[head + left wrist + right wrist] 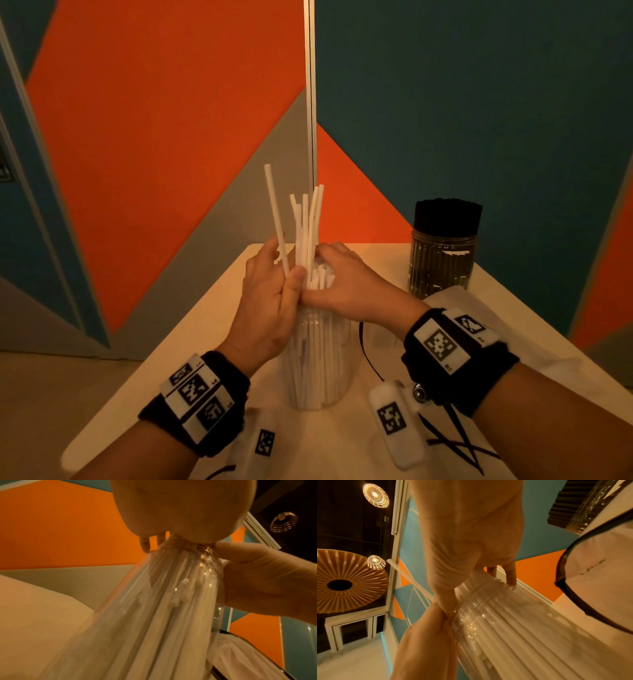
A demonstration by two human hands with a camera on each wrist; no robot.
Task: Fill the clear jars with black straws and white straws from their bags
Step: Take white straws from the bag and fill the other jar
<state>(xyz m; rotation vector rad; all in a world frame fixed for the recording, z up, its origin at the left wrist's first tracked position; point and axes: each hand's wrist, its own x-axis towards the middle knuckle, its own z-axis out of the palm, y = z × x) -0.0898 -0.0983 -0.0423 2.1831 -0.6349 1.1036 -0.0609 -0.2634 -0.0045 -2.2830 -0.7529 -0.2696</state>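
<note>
Two hands at the mouth of the clear ribbed plastic jar, standing upright on the pale desk and packed with white straws. Left hand in a curled grip on a loose bunch poking above the rim; right hand cupped over the straw tops, fingers bent. Well behind to the right, second clear jar crammed with black straws.

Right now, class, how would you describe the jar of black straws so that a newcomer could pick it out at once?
Start at the pale table in front of the orange and teal wall. Go to its far right corner, beyond the right hand. The jar of black straws stands there alone, untouched and packed with dark straws, while the nearer jar, under both hands, holds white ones.
</note>
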